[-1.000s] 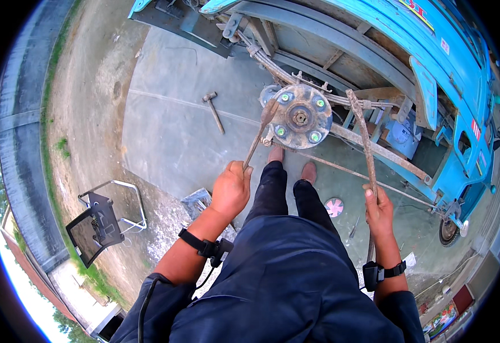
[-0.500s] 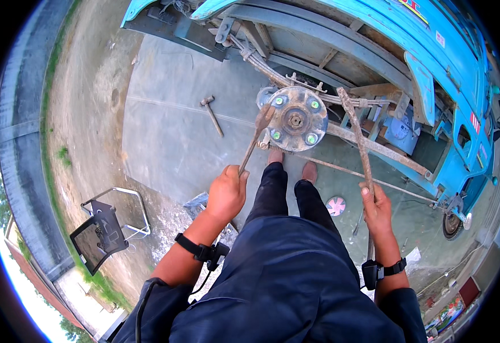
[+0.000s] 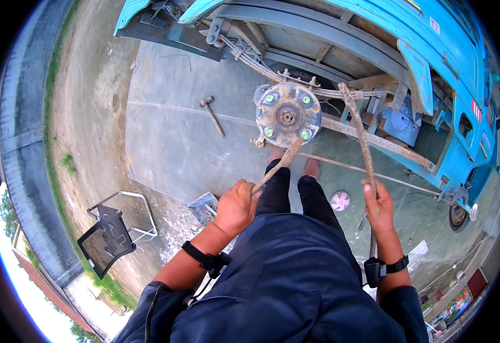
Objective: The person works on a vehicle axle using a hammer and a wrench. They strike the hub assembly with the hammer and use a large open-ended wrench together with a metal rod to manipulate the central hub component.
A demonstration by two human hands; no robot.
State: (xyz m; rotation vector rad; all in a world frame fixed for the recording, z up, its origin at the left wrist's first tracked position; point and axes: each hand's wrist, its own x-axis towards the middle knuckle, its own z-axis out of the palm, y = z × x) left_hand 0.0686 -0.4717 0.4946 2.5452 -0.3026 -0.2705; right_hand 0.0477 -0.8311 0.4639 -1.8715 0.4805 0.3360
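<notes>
My left hand (image 3: 237, 208) is closed around a rusty pry bar (image 3: 286, 159) with a broad, flattened end. Its tip overlaps the lower right rim of the round wheel hub (image 3: 288, 104) in view, near a stud; whether it touches cannot be told. The hub is rusty and bare, with several green-tipped studs around a central cap. My right hand (image 3: 379, 204) grips a long rusty metal bar (image 3: 359, 126), held nearly upright to the right of the hub. That bar's knobby top reaches up to the vehicle's leaf spring in view, and its lower end runs down beside my wrist.
A blue truck (image 3: 370, 23) with an exposed frame fills the upper right. Left of the hub, a hammer (image 3: 213, 116) lies on the concrete. A dark mesh chair (image 3: 110, 237) lies at the left. On the floor near my feet is a pink and white round thing (image 3: 340, 200).
The pry bar in my left hand has swung from the hub's left side to its lower right edge. My right hand and its bar have barely moved; the view has shifted slightly.
</notes>
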